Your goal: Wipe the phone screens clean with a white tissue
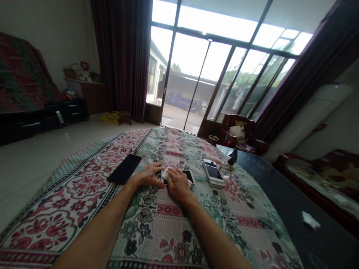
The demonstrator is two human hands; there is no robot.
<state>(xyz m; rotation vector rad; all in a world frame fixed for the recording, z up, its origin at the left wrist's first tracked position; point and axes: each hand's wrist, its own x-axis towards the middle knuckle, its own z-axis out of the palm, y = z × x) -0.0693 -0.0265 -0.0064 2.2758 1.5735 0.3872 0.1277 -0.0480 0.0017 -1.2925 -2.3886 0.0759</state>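
Observation:
A white smartphone with a dark screen lies flat and crosswise on the patterned tablecloth. My left hand steadies its left end, with thumb and fingers at opposite edges. Pressed down on the screen, my right hand has its fingers closed over a crumpled white tissue. Both hands cover much of the phone. Left of them lies a larger black device with a reddish edge. To the right, a white phone lies face up on top of a small stack.
Beyond the stack stand a small dark figure and a clear glass-like item. A black table adjoins at right, bearing a crumpled white tissue. Wooden chairs and glass doors are farther back.

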